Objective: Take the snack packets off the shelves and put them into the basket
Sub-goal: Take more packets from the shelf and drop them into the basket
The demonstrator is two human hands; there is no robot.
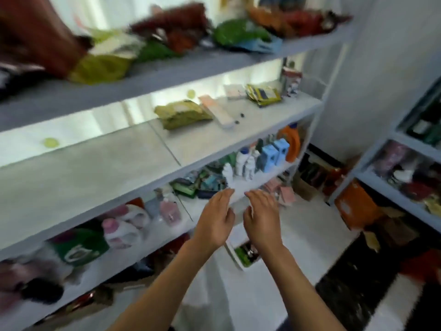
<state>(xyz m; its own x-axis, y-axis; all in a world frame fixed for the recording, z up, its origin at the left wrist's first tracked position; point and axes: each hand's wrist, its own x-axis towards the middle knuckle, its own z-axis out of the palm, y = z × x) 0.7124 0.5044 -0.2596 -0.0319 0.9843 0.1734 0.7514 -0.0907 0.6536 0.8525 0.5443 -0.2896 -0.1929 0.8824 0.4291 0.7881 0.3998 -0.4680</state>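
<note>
Both the left hand (216,217) and the right hand (261,219) are hanging released and holding nothing, side by side in front of the lower shelves, while the snack packets are lying well above them — an olive packet (182,113) on the middle shelf (95,161) and a heap of packets (152,41) on the top shelf (167,70). The risk I am seeing is a reach upward snagging the heap, or the hands knocking the upright bottles (245,163) just behind them. The basket (241,255) — a white container on the floor, if I am reading it right — is showing something green inside.
</note>
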